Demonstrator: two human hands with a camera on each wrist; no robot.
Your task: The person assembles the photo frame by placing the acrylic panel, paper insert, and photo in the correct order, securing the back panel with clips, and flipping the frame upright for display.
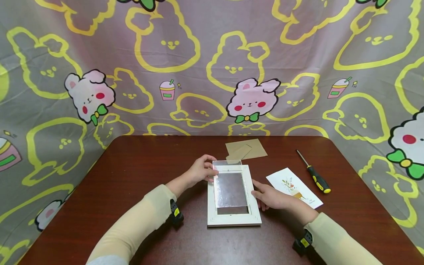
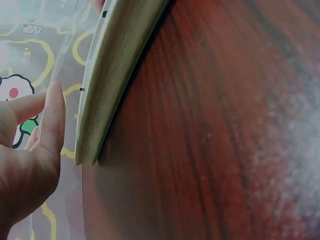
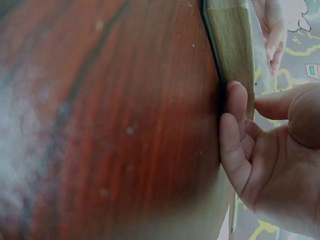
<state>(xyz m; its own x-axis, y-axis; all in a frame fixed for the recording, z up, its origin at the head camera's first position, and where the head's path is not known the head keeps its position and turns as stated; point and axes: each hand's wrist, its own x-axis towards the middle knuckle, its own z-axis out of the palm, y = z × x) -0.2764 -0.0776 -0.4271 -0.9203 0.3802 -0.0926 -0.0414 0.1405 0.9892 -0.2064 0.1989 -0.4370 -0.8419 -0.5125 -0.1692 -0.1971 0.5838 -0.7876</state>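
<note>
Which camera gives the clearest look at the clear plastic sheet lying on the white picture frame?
The head view: the clear plastic sheet shows whole, askew on the white picture frame. The left wrist view shows only its thin edge by the fingers; the right wrist view shows a faint sliver beyond the frame.

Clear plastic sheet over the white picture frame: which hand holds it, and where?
The left hand pinches the clear plastic sheet at its far left edge. The right hand touches the white wooden picture frame on its right side.
</note>
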